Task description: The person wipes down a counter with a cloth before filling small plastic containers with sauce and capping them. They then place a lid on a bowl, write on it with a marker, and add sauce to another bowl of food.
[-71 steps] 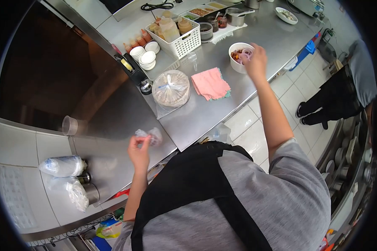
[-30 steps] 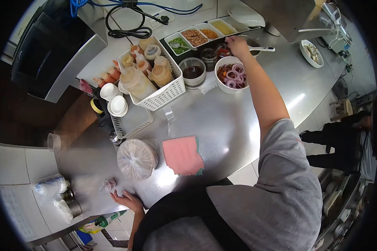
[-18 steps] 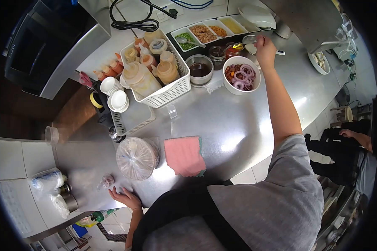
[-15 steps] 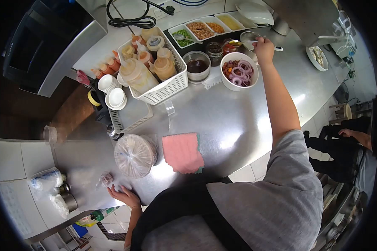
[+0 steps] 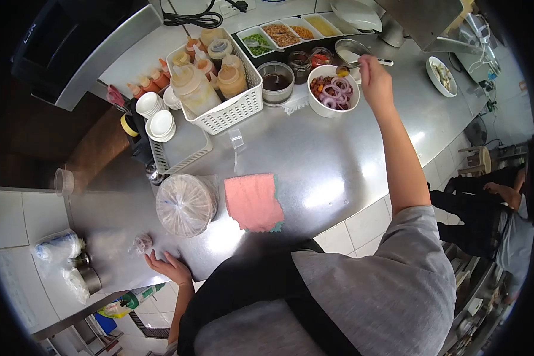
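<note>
My right hand [image 5: 375,80] is closed on a spoon [image 5: 343,71], whose bowl is over the rim of a white bowl [image 5: 332,110] at the upper right. Purple onion rings [image 5: 337,92] lie on darker pieces in that bowl. At the lower left, my left hand [image 5: 171,268] rests by the counter's edge with its fingers apart, just below a small knotted plastic bag [image 5: 141,242]. Right of the bag stands a round container wrapped in clear plastic [image 5: 186,204]. A pink cloth [image 5: 254,202] lies on the steel counter beside it.
A white basket [image 5: 228,120] holds squeeze bottles. Behind it are trays of chopped food [image 5: 280,35], a tub of dark liquid [image 5: 277,82], two jars [image 5: 300,65] and a strainer [image 5: 351,50]. A white dish [image 5: 441,77] stands far right. Another person [image 5: 477,202] is at the right.
My right hand has brought the spoon from above the red jar down to the white bowl. The whole view has shifted slightly. My left hand stays beside the small bag.
</note>
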Available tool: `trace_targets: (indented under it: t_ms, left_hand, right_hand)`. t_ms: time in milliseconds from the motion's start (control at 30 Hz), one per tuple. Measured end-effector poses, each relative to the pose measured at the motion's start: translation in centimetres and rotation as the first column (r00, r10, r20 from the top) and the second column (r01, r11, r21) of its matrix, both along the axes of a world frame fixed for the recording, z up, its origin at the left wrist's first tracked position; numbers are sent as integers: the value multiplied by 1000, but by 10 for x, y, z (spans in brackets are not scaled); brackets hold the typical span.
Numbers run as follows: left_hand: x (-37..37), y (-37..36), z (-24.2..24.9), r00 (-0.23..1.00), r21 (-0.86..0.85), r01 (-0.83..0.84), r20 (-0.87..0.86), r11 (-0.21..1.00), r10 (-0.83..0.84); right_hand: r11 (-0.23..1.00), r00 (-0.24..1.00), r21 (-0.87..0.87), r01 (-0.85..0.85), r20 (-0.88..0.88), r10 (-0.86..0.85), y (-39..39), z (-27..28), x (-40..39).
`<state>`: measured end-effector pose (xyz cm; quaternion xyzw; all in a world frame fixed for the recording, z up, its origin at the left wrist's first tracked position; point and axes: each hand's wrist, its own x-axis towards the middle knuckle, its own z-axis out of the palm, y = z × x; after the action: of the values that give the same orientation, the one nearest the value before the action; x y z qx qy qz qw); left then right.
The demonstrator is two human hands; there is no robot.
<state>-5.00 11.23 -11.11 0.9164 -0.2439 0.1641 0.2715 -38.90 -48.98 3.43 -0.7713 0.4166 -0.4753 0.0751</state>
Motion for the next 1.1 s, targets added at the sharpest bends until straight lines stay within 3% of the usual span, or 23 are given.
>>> trace_targets:
  t_ms: [67,200,333,433,467,533,567,633,733,800,833,867,900,933,1000,1067,1100]
  left_hand:
    - [0,0,1,1000,-10,9,-25,1000,-9]
    - [-1,-1,3,1000,-9,7,-28,1000,-7]
    - [-4,-5,8,999,-33,2,-47,999,-4]
    - [-4,-4,5,999,-36,10,-44,999,-11]
    - [-3,-3,5,1000,4,12,-5,1000,-12]
    - [-2,-1,4,1000,18,4,3,1000,-4]
    - [-2,-1,3,1000,31,-6,10,999,6]
    - [-3,-2,5,1000,-1,-3,-15,1000,3]
    - [-4,-4,5,998,-59,9,-56,998,-13]
    - [-4,-5,5,997,-87,19,-71,996,-25]
    - [-5,-5,6,997,-90,15,-71,996,-22]
    - [-5,-5,6,997,-94,11,-71,996,-17]
    - [-4,-4,6,997,-94,10,-69,995,-17]
    - [-4,-4,6,999,-51,5,-43,999,-8]
    - [-4,-3,7,1000,-11,-9,-17,1000,9]
    - [-4,-3,8,1000,-28,-5,-31,1000,4]
    - [-4,-2,7,999,-30,-10,-35,1000,9]
  right_hand:
    - [979,982,-158,-130,-156,105,15,1,0]
    - [973,973,-98,-209,-122,197,41,9,-3]
    - [978,978,-120,-170,-139,153,48,17,-15]
    - [1000,987,20,-11,162,8,48,22,-13]
    - [1000,987,18,-10,162,7,43,13,-16]
    - [912,934,409,8,322,-153,24,-15,-27]
    - [914,934,407,7,322,-151,13,-28,-31]
    - [700,700,661,-269,633,-329,-8,-44,-35]
    - [791,629,558,-251,715,-305,-24,-15,-1]
    - [869,804,486,-91,550,-223,-34,1,25]
    - [868,803,488,-90,551,-227,-42,-1,34]
    - [975,963,211,64,242,-116,-50,-8,43]
    - [988,987,-123,93,-122,-108,-57,-15,48]
    - [988,987,-124,90,-120,-105,-63,-21,51]
    - [998,975,61,-28,-220,40,-63,-20,60]
    - [995,966,101,-15,-257,40,-51,-12,51]
    - [993,953,99,71,-301,-38,-45,-7,40]
